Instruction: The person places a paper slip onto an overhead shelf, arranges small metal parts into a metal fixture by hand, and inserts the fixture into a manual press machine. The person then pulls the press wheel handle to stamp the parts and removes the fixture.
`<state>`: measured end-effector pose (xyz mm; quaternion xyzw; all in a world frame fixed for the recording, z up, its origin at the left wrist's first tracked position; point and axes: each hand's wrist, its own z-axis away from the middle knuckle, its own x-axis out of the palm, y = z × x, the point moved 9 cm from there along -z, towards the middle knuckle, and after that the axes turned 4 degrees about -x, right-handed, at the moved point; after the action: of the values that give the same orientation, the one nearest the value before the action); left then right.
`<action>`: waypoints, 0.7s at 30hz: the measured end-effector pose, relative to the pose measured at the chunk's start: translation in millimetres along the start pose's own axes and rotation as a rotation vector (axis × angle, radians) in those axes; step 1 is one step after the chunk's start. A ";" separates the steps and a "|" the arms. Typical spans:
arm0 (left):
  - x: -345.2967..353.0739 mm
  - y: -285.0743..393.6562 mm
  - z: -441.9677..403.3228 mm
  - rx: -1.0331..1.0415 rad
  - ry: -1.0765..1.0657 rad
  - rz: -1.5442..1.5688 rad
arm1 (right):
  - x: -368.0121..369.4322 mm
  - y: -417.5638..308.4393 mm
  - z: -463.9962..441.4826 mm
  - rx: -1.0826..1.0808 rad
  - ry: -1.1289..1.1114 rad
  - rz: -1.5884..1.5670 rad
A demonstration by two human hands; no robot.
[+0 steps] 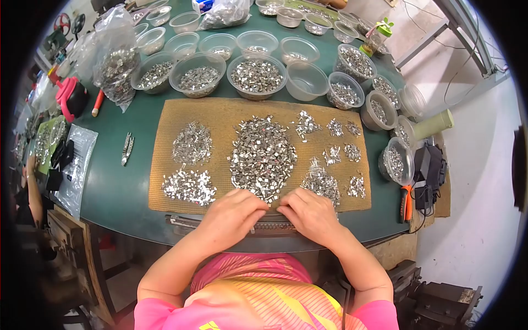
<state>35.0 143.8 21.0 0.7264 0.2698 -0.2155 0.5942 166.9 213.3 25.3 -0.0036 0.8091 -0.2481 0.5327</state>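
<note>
I see the left hand (234, 214) and the right hand (311, 213) at the rail (185, 221), both pinched narrow; whether they hold something, I cannot tell. Just beyond, metal pieces (263, 157) lie on the mat (220, 137), before the bowls (307, 82).

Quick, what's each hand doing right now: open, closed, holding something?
Left hand: curled, near the central pile of metal pieces; cannot tell if it's holding anything.
Right hand: also curled; cannot tell its grip either.
</note>
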 end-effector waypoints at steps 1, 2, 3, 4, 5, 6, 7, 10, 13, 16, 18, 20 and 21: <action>-2.8 -4.3 0.1 -0.026 0.011 -0.034 | -1.4 -1.5 1.8 -0.010 -0.006 -0.014; -1.6 -5.9 0.0 -0.007 0.020 -0.070 | -3.7 -4.4 3.5 -0.025 -0.001 -0.033; -0.1 -4.6 -0.5 0.007 0.016 -0.108 | -6.2 -7.8 5.6 -0.039 0.002 -0.052; 2.5 -2.1 -1.7 0.023 0.011 -0.144 | -7.9 -11.6 7.4 -0.050 0.006 -0.069; 6.3 0.1 -2.8 0.040 0.003 -0.177 | -7.4 -16.8 8.6 -0.072 -0.009 -0.072; 10.3 1.2 -3.3 0.076 0.023 -0.216 | -6.7 -21.9 10.1 -0.091 -0.024 -0.072; 13.2 3.0 -4.4 0.073 0.024 -0.252 | -5.6 -26.9 12.0 -0.109 -0.038 -0.072; 18.4 6.0 -5.9 0.076 0.025 -0.349 | 0.7 -35.3 14.4 -0.100 -0.047 -0.045; 22.1 3.8 -4.7 0.096 0.026 -0.380 | 2.9 -37.9 13.4 -0.084 -0.061 -0.026; 18.9 2.5 -3.2 0.091 0.019 -0.336 | 1.7 -31.1 11.0 -0.057 -0.083 -0.070; 16.4 0.9 -2.9 0.081 -0.011 -0.299 | -2.1 -21.4 7.0 -0.022 -0.050 -0.052; 12.9 0.6 -1.9 0.095 0.010 -0.264 | -5.7 -8.3 3.7 0.029 0.034 0.028; 11.6 0.7 -1.8 0.102 0.019 -0.246 | -3.8 -5.2 1.4 0.022 0.043 0.054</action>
<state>44.2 147.0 14.5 0.7192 0.3513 -0.2934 0.5227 168.4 209.3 30.2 0.0293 0.8173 -0.2428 0.5218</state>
